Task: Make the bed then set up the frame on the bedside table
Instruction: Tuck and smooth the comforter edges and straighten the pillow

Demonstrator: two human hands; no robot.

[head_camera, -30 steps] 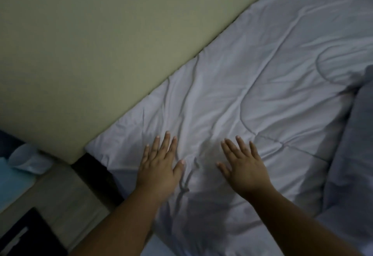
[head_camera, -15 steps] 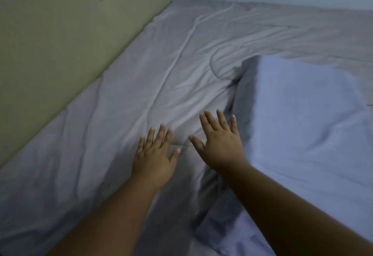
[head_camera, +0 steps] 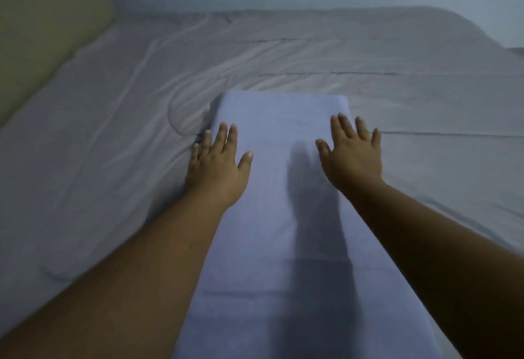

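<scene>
Left hand (head_camera: 217, 170) and right hand (head_camera: 353, 156), fingers spread flat, gripping nothing, on blue pillow (head_camera: 283, 217); headboard (head_camera: 42, 32) at 10 o'clock.

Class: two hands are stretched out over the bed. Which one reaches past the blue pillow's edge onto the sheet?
The left hand: its outer fingers overhang the pillow onto the sheet.

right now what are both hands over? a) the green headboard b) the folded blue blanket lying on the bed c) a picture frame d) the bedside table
b: the left hand and right hand are spread open, palms down, at either side of the folded blue blanket, which lies on the wrinkled pale sheet.
</scene>
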